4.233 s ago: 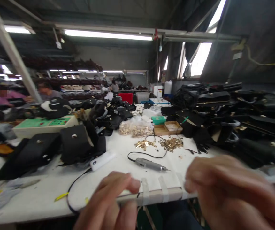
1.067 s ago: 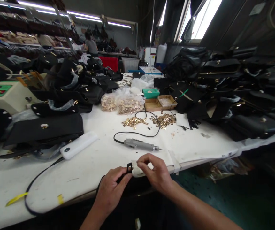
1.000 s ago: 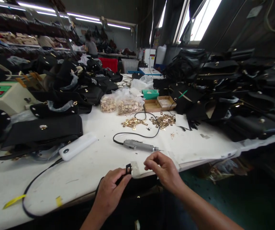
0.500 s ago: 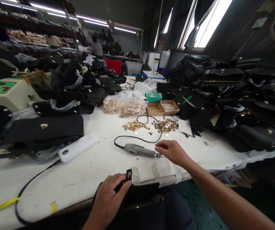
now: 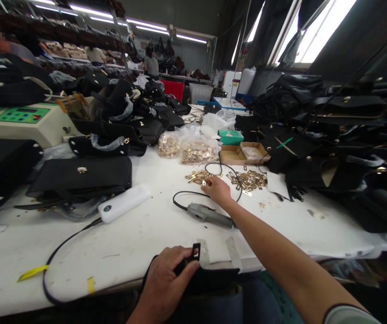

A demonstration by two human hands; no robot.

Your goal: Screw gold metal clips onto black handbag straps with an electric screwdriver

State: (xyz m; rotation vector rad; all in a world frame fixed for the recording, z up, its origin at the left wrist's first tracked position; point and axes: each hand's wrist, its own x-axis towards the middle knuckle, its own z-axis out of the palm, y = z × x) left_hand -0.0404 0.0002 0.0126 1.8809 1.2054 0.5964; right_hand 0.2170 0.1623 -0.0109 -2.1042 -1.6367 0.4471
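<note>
My left hand [image 5: 169, 281] is closed at the table's front edge, thumb and fingers gripping a black tab [image 5: 196, 246] with a rectangular hole, which sticks up. Below it lies black bag material [image 5: 218, 273], partly hidden by the hand. Farther out, my right hand [image 5: 218, 190] is in a pinch at the left pile of gold metal plates [image 5: 195, 177], with a small shiny plate [image 5: 204, 183] at its fingertips. Under my right forearm lies a grey electric screwdriver [image 5: 210, 215], its tip hidden by the arm.
A second pile of gold plates [image 5: 252, 181] lies right, near a white card [image 5: 278, 184]. Behind are plastic bags of plates [image 5: 198, 153], a cardboard tray [image 5: 233, 155] and a green box [image 5: 230, 137]. A white power bank [image 5: 124, 204] and black handbags [image 5: 82, 177] stand left.
My right hand has moved away from the screwdriver's tip, forward and left to the gold plates, and now pinches one. My left hand still grips the black tab. The view has shifted left.
</note>
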